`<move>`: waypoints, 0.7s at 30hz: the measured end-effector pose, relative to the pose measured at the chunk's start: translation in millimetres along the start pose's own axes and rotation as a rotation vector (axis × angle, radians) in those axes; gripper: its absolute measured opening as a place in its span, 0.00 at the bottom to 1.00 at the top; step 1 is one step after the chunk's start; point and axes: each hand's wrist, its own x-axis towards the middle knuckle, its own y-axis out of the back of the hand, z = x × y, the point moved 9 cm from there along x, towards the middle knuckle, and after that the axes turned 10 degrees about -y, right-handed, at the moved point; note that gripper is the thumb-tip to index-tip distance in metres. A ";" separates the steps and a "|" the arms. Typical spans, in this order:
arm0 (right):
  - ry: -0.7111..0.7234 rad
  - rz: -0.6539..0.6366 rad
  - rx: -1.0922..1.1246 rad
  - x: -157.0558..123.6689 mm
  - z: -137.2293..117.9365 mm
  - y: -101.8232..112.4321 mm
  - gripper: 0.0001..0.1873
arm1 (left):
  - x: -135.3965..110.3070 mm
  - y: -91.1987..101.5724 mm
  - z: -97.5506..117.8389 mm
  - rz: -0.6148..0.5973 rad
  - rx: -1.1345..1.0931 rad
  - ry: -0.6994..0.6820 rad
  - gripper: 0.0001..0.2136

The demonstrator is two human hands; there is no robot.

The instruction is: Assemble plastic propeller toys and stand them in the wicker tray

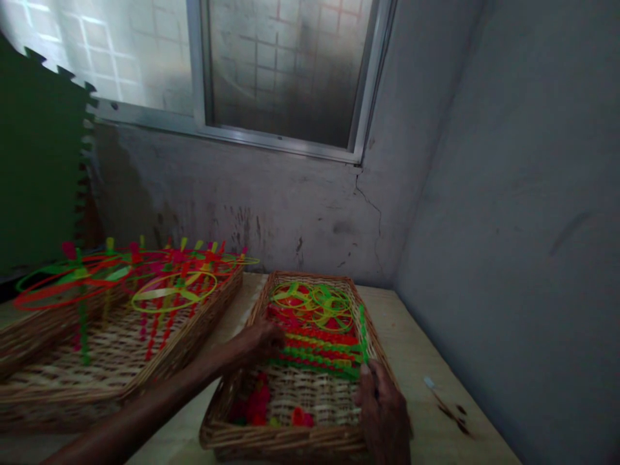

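My right hand grips the lower end of a green twisted stick, which stands upright by the right side of a wicker basket. Over the basket's left rim reaches my left hand, its fingers curled beside the pink pieces; whatever may be in them is hidden. Between the hands lie red, yellow and green twisted sticks in a row. Yellow and green propeller rings fill the far end of this basket. Small pink and red caps lie in the near left corner.
To the left, a larger wicker basket holds several upright assembled spinning propeller toys. A small brush-like object and dark marks are on the tabletop at right. A green foam mat stands left, below a window.
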 end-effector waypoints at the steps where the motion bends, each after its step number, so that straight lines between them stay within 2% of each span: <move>1: 0.003 0.003 -0.018 -0.1 -0.6 0.2 0.23 | -3.2 -4.7 4.7 -0.046 0.015 -0.012 0.07; 5: 0.013 -0.045 -0.039 -0.2 -2.5 -3.6 0.23 | -14.1 -21.9 20.5 -0.228 0.088 -0.049 0.14; 9: 0.051 0.019 -0.066 -0.1 -1.5 -2.3 0.23 | -16.4 -19.9 27.2 -0.230 0.130 -0.060 0.19; 15: 0.117 0.013 -0.040 -0.9 -6.3 -4.0 0.21 | -17.0 -46.9 29.8 -0.412 0.114 -0.161 0.17; 18: 0.131 0.026 -0.043 -2.1 -10.4 -0.9 0.20 | -16.3 -59.5 20.6 -0.445 0.110 -0.126 0.12; 21: 0.139 0.017 -0.063 -2.8 -12.9 -0.2 0.21 | -16.7 -61.3 18.1 -0.439 0.113 -0.119 0.10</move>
